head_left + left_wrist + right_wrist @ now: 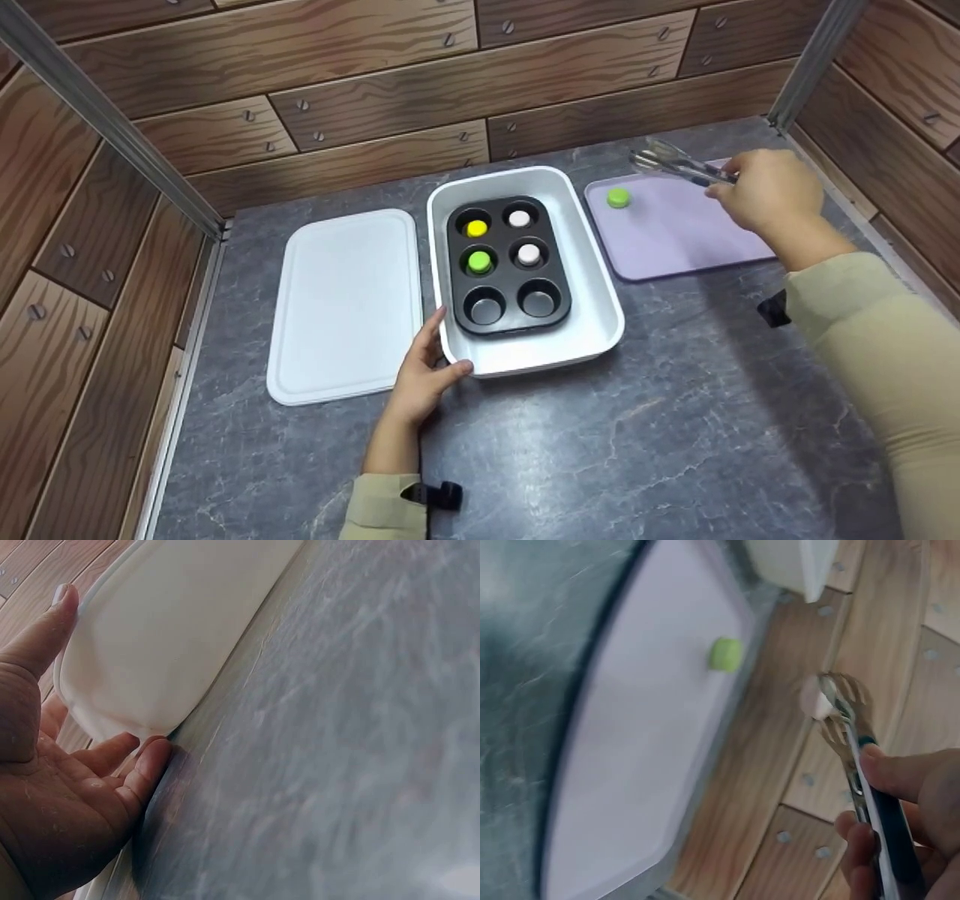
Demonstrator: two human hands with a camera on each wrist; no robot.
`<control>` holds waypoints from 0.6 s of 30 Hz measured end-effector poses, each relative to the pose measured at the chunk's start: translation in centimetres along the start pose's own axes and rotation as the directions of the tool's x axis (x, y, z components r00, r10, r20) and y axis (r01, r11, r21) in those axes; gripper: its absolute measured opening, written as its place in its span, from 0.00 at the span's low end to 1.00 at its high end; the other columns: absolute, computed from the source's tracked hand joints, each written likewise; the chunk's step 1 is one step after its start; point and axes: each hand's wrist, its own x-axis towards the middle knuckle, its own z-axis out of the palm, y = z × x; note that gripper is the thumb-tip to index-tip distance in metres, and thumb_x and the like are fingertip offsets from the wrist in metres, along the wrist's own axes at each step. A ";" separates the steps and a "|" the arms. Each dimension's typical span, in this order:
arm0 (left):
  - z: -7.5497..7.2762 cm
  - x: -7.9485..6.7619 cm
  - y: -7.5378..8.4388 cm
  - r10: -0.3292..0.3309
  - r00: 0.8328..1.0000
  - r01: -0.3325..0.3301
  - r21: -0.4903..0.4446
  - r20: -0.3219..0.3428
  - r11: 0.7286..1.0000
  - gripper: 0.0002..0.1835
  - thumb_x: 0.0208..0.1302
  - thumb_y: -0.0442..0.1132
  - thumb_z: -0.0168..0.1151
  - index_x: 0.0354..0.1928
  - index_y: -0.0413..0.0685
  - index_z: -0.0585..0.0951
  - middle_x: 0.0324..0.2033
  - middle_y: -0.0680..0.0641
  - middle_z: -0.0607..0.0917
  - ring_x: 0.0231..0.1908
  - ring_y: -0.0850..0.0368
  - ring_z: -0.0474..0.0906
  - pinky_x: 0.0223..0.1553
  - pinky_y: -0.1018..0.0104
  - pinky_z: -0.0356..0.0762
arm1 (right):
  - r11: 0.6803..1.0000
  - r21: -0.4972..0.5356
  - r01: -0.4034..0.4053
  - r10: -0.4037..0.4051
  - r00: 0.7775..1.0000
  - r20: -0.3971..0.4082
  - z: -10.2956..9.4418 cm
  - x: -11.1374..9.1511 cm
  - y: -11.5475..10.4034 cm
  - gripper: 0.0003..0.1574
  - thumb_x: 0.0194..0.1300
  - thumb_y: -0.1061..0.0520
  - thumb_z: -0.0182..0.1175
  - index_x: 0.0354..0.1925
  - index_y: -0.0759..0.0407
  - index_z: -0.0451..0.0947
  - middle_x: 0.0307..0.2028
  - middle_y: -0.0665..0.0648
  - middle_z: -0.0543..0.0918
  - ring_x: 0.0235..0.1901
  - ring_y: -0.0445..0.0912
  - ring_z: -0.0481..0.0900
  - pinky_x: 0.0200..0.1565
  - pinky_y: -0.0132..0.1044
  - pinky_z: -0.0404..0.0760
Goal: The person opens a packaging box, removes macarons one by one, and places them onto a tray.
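My right hand (776, 187) grips metal tongs with dark handles (679, 165) above a lilac tray (697, 240). Between the tongs' tips is a small pale round macaron (816, 699), seen in the right wrist view. One green macaron (618, 197) lies on the lilac tray. My left hand (420, 382) holds the near left corner of a white rectangular container (585, 337), thumb at its rim and fingers along its side. Inside stands a black muffin pan (512, 313). Its cups hold a yellow macaron (477, 228), a green macaron (479, 262) and two pale macarons (529, 254); the two nearest cups are bare.
A white lid-like board (349, 307) lies flat left of the container. All of it stands on a grey marbled tabletop (585, 450). Wood-patterned walls (375, 82) close in the back and both sides.
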 end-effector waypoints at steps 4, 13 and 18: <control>0.0 0.0 0.1 -0.009 1.000 0.009 0.002 0.001 1.000 0.54 0.60 0.34 0.80 0.83 0.39 0.57 0.72 0.27 0.70 0.69 0.31 0.71 0.67 0.47 0.73 | 0.999 -0.001 -0.035 0.035 0.999 0.010 1.0 0.7 0.8 0.28 0.74 0.42 0.63 0.58 0.63 0.84 0.48 0.74 0.85 0.41 0.69 0.81 0.32 0.64 0.76; 0.1 0.0 0.3 -0.034 0.999 0.034 -0.001 -0.008 0.999 0.53 0.61 0.30 0.78 0.83 0.41 0.57 0.73 0.28 0.69 0.70 0.32 0.70 0.67 0.45 0.73 | 0.998 -0.017 -0.065 0.066 0.997 0.032 2.4 1.5 2.5 0.24 0.73 0.43 0.65 0.50 0.63 0.85 0.44 0.74 0.85 0.43 0.74 0.81 0.33 0.66 0.77; 0.1 0.0 0.3 -0.026 1.000 0.026 0.000 -0.007 1.000 0.54 0.60 0.34 0.80 0.83 0.40 0.57 0.73 0.27 0.69 0.70 0.31 0.70 0.68 0.44 0.72 | 0.995 -0.032 -0.090 0.092 0.994 0.065 2.9 1.8 3.3 0.24 0.73 0.44 0.65 0.50 0.64 0.84 0.44 0.74 0.84 0.42 0.73 0.81 0.32 0.63 0.76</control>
